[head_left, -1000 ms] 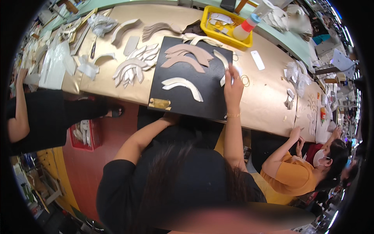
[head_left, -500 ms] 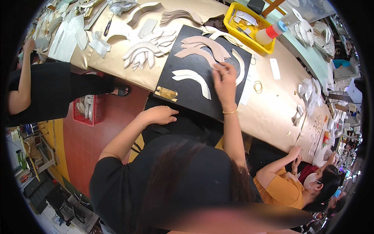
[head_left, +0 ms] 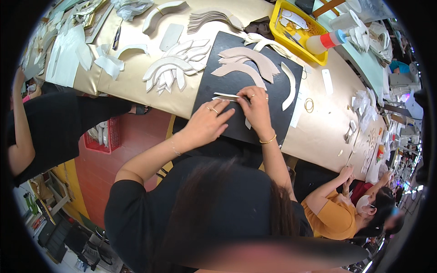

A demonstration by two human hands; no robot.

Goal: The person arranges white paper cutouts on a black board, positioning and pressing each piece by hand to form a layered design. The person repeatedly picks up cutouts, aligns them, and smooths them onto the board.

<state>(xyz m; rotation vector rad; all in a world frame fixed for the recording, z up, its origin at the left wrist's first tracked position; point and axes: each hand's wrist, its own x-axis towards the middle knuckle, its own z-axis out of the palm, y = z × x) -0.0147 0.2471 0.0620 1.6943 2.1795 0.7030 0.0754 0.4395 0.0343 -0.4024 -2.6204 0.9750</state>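
Note:
My right hand [head_left: 257, 111] pinches the edge of a thin curved piece [head_left: 226, 96], its end lifted off the black board [head_left: 285, 129]. Beside it, my left hand [head_left: 207, 123] has its fingers apart, with fingertips at a white curved piece on the board. Most of that white piece is hidden under my hands; one white end [head_left: 247, 123] shows below my right palm. Just beyond my fingers lie several beige curved pieces [head_left: 248, 59], overlapping. To their right is a single cream curved strip [head_left: 288, 86].
White curved pieces [head_left: 175, 63] form a pile left of the board. Behind stand a yellow tray [head_left: 275, 22] and a bottle with a blue cap [head_left: 324, 41]. A person in an orange top [head_left: 334, 216] works at the right; another in black [head_left: 45, 123] stands at the left.
My left hand has come up from the table's near edge onto the board. My right hand has drawn nearer from the beige pieces and now pinches a curved piece.

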